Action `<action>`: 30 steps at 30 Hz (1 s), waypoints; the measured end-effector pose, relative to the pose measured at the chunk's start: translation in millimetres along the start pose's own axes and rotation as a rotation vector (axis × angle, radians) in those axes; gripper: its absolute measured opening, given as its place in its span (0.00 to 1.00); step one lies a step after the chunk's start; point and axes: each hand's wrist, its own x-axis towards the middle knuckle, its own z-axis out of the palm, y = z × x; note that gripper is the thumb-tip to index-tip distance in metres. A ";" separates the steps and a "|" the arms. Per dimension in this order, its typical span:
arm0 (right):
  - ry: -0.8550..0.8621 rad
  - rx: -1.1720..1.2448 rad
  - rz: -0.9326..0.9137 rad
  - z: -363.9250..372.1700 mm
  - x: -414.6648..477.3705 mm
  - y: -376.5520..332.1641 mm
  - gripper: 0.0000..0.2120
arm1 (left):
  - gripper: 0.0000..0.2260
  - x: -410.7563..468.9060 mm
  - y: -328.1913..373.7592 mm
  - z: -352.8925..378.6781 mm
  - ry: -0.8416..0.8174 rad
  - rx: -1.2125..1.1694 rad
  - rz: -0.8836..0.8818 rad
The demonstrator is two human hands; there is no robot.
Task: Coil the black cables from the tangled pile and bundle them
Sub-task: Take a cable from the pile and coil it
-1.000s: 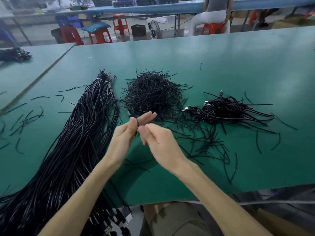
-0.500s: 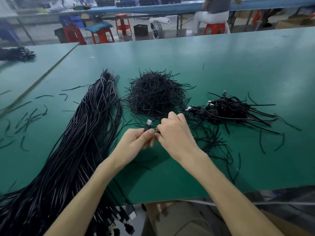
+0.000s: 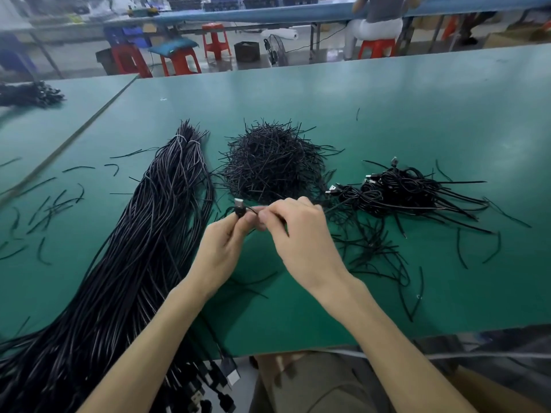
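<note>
Both curled, close together: left hand [image 3: 220,248], right hand [image 3: 301,236] pinching cable [image 3: 238,210].

I see open green desk [image 3: 432,108] beyond the three heaps, and a bare strip along the near edge on the right. On the left, the long cable bundle [image 3: 134,248] bars the way from the near edge far back. The tie pile [image 3: 274,168] sits dead ahead, the coiled cables [image 3: 402,189] just right of it, with loose ties [image 3: 372,251] strewn in front.
</note>
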 end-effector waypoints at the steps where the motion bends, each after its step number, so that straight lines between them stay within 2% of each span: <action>1: 0.002 0.094 0.014 3.9 -1.7 -2.5 0.10 | 0.14 1.2 -0.1 0.2 -0.031 -0.111 -0.038; 4: -0.007 0.358 0.089 19.1 -6.7 -6.2 0.10 | 0.20 4.3 -5.1 -3.1 -0.083 -0.402 -0.149; 7: -0.068 0.506 0.204 34.2 -8.8 -4.9 0.18 | 0.21 5.0 -7.4 -6.8 -0.063 -0.698 -0.260; 13: -0.062 0.507 0.268 40.0 1.1 4.5 0.13 | 0.15 10.8 -6.9 -13.6 0.025 -1.107 -0.365; 15: -0.069 0.512 0.305 38.2 4.0 7.3 0.10 | 0.17 13.3 -8.5 -17.8 0.027 -1.208 -0.389; 17: -0.118 0.496 0.314 37.1 4.3 10.8 0.15 | 0.23 13.4 -9.5 -20.2 -0.038 -1.235 -0.392; 20: -0.205 0.508 0.219 37.8 2.0 9.9 0.23 | 0.22 10.4 -7.9 -19.5 -0.190 -1.215 -0.360; 24: -0.180 0.520 0.158 40.5 -0.7 8.1 0.20 | 0.17 8.4 -4.5 -17.0 -0.315 -0.975 -0.302; 28: -0.124 0.474 0.199 38.0 -2.0 12.0 0.14 | 0.16 7.8 -5.7 -12.4 -0.236 -0.870 -0.285; 30: -0.119 0.376 0.190 35.0 -1.9 14.7 0.09 | 0.14 7.0 -8.7 -9.0 -0.205 -0.800 -0.271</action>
